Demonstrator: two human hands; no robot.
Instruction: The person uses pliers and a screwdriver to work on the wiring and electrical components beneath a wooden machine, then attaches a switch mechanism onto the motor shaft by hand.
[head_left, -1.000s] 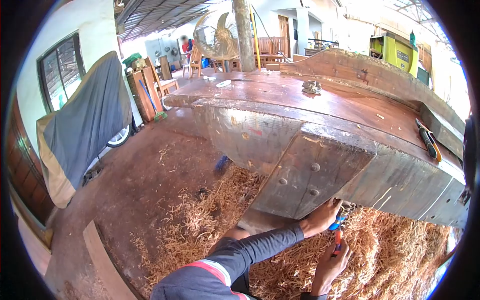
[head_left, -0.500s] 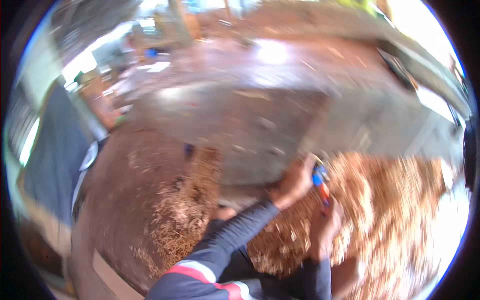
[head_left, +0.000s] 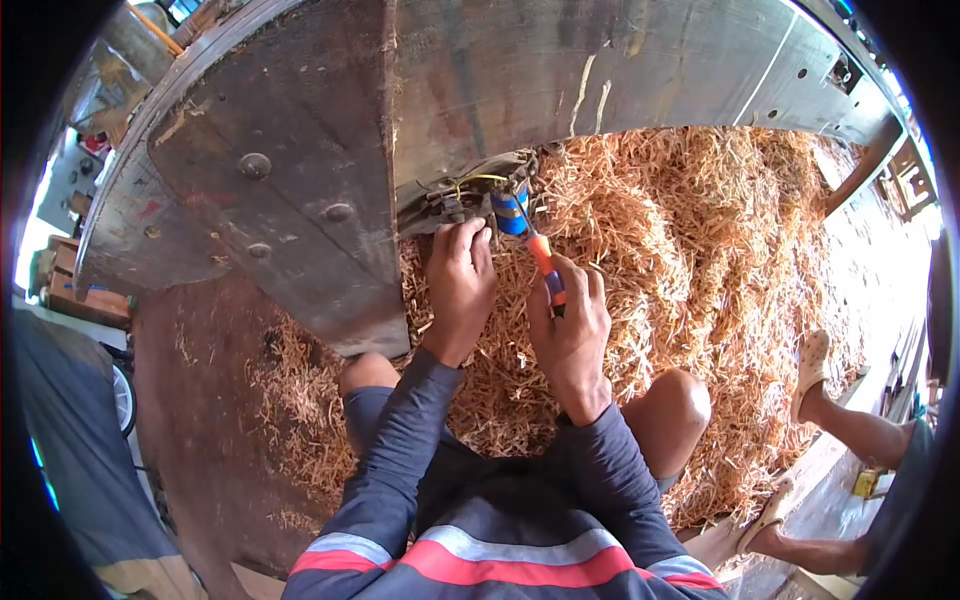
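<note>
My right hand (head_left: 577, 325) is wrapped round a screwdriver (head_left: 546, 268) with an orange and purple handle. Its shaft points up and left across a blue cylindrical part (head_left: 509, 213) with wires at its top. My left hand (head_left: 463, 285) is closed just left of that part, fingertips bunched at a dark metal fitting (head_left: 452, 208); what they hold, if anything, is hidden. A yellow wire (head_left: 482, 178) runs above, between the fitting and the blue part. All of this sits at the lower edge of a large grey metal machine body (head_left: 300, 130).
Wood shavings (head_left: 690, 250) lie deep under and around my knees. To the right another person's legs (head_left: 850, 430) show, in light clogs (head_left: 815, 362). At the left hangs a dark cloth or garment (head_left: 70, 450). Bolt heads (head_left: 255, 165) stand out from the machine's side.
The view has swung and sharpened, bringing the machine overhead and the hands toward the middle. The screwdriver stays in my right hand; my left hand is still near the blue part.
</note>
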